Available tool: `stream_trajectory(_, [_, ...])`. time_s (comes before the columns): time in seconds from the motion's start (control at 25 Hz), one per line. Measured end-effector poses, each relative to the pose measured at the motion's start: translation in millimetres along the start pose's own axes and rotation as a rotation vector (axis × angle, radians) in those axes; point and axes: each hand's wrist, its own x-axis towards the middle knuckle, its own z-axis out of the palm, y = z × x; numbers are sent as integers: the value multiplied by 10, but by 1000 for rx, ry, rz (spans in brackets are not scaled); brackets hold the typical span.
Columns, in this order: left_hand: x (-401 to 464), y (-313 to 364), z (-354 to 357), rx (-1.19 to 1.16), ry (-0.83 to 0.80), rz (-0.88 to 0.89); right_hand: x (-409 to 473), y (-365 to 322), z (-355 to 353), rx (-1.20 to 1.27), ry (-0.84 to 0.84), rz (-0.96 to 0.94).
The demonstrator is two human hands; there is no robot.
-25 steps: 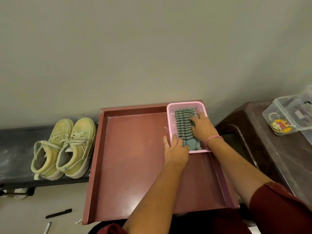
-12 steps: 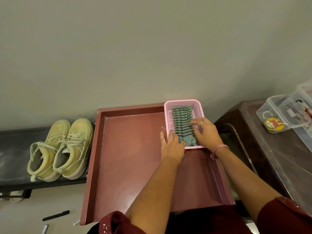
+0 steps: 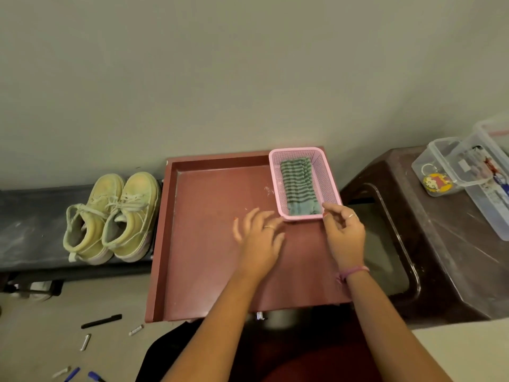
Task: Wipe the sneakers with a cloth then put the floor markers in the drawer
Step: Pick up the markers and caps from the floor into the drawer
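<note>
1. Left hand (image 3: 260, 235) and right hand (image 3: 343, 232) are hovering apart, empty, over the open drawer (image 3: 209, 244)
2. Striped cloth (image 3: 298, 186) is lying folded in the pink basket (image 3: 329, 180)
3. Markers (image 3: 101, 321) are lying on the floor; gathering them looks next

Your left hand (image 3: 260, 238) hovered over the open red drawer (image 3: 209, 244), fingers (image 3: 248, 220) spread, holding nothing. Your right hand (image 3: 344, 232) sat at the near edge of the pink basket (image 3: 329, 186), fingers loosely curled. At one o'clock in the drawer, that basket held the folded striped cloth (image 3: 298, 186). The sneakers (image 3: 113, 216) stood on the dark bench (image 3: 30, 230) at nine o'clock. Floor markers (image 3: 101, 321) lay on the floor at seven o'clock.
</note>
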Motion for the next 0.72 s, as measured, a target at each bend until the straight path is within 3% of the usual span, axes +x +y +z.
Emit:
stream_trajectory(0.2, [-705, -325, -305, -217, -30, -394, -761, 168, -58, 10, -131, 184])
stream_trajectory(0.36, [-1147, -489, -415, -546, 34, -588, -1245, 301, -44, -134, -424, 140])
stream_trajectory(0.56, [-1399, -456, -563, -853, 179, -894, -1519, 687, 189, -786, -1021, 54])
stream_trajectory(0.72, [-1500, -511, -584, -877, 186, -932, -1618, 938, 445, -1073, -1216, 18])
